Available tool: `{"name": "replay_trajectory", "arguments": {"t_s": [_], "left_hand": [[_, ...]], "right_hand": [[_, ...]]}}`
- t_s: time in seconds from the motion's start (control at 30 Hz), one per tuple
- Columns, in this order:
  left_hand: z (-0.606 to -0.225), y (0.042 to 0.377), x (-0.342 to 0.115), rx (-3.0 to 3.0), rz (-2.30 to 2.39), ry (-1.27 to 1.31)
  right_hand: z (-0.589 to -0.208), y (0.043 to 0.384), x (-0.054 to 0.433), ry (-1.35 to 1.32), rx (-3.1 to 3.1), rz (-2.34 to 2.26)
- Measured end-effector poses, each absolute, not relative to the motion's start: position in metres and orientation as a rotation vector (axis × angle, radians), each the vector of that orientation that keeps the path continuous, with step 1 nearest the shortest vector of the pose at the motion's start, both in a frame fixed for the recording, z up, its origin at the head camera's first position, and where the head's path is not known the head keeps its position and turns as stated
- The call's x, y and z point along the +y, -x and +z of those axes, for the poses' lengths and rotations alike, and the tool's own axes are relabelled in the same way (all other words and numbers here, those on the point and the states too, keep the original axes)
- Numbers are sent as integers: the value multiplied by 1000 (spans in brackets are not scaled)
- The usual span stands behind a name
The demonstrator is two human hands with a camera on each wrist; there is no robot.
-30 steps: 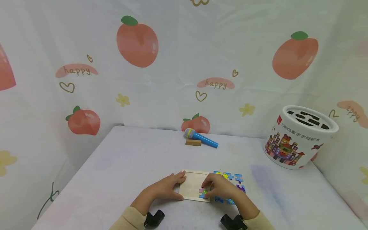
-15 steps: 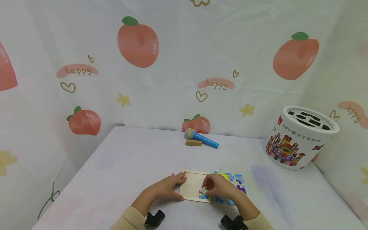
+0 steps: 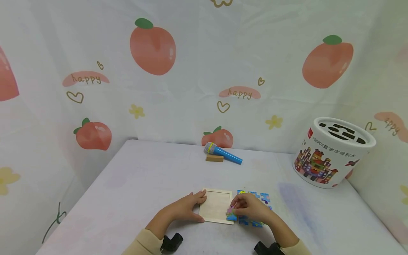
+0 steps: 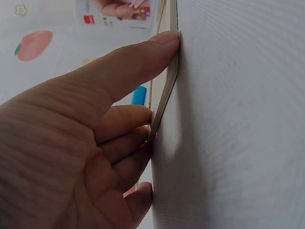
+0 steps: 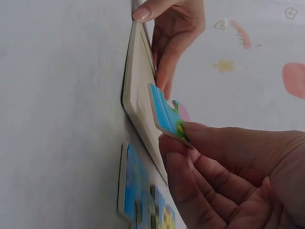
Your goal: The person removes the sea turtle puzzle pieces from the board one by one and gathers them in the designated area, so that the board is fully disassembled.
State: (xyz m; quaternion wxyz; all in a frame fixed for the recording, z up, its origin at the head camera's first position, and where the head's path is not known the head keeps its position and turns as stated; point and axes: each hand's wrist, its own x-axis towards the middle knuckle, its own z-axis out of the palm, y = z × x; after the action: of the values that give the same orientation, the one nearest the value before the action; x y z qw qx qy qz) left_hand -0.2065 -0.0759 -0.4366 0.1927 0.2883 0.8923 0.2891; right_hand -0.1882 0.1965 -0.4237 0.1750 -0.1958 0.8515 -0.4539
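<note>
A shallow wooden puzzle tray (image 3: pixel 214 206) lies on the table, its bare base showing. My left hand (image 3: pixel 183 208) holds the tray's left side, thumb at the near corner and fingers toward the far one. In the left wrist view, the thumb (image 4: pixel 164 45) presses the tray's edge. My right hand (image 3: pixel 251 206) pinches a jigsaw piece (image 5: pixel 164 112), blue with green and pink, between thumb and fingers. The piece is tilted above the tray's right edge in the right wrist view. Several other jigsaw pieces (image 3: pixel 265 197) lie right of the tray, partly hidden under the right hand.
A blue toy microphone (image 3: pixel 227 155) and a small wooden block (image 3: pixel 214 158) lie at the back of the table. A large white block bucket (image 3: pixel 331 156) stands at the right rear. Behind hangs a peach-patterned curtain (image 3: pixel 191 99).
My right hand has lifted the jigsaw piece from the tray's near right corner and moved it slightly right, tilting it. My left hand stays on the tray.
</note>
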Motion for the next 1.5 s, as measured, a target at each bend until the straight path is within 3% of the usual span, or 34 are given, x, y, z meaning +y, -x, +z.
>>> {"name": "replay_trajectory", "arguments": {"t_s": [0.87, 1.5], "left_hand": [[-436, 207, -76, 2502, 811, -809], [-439, 209, -75, 2501, 809, -793]], "right_hand": [[-426, 154, 289, 280, 2433, -1354], [-430, 148, 306, 248, 2518, -1242]]}}
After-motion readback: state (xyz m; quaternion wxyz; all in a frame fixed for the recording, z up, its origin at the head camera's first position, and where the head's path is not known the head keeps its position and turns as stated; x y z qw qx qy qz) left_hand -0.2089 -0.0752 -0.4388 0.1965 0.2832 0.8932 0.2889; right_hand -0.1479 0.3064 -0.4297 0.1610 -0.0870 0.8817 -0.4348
